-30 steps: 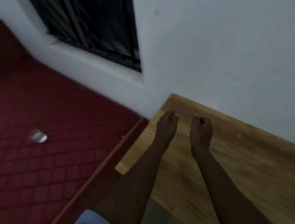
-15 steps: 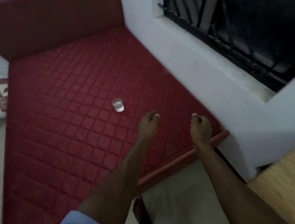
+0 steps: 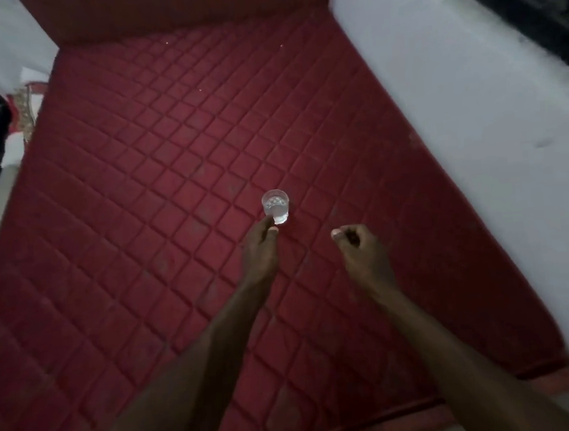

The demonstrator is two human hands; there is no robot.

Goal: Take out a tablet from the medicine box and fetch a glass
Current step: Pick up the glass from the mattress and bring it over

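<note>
The small clear glass tumbler (image 3: 276, 206) stands upright on the red quilted mattress (image 3: 158, 199). The left hand (image 3: 261, 248), fingers relaxed, nearly touches it; the right hand (image 3: 360, 247) is curled, contents unseen. Best wrap its sides and lift straight up.

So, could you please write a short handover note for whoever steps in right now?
Left hand: open, fingertips reaching the near side of the glass, no grip yet.
Right hand: fingers curled; whether it holds a tablet cannot be seen.
The glass stands upright on the red mattress. The medicine box is not in view.
Done: glass reached. Left: grip and lift it; confirm the tablet.
</note>
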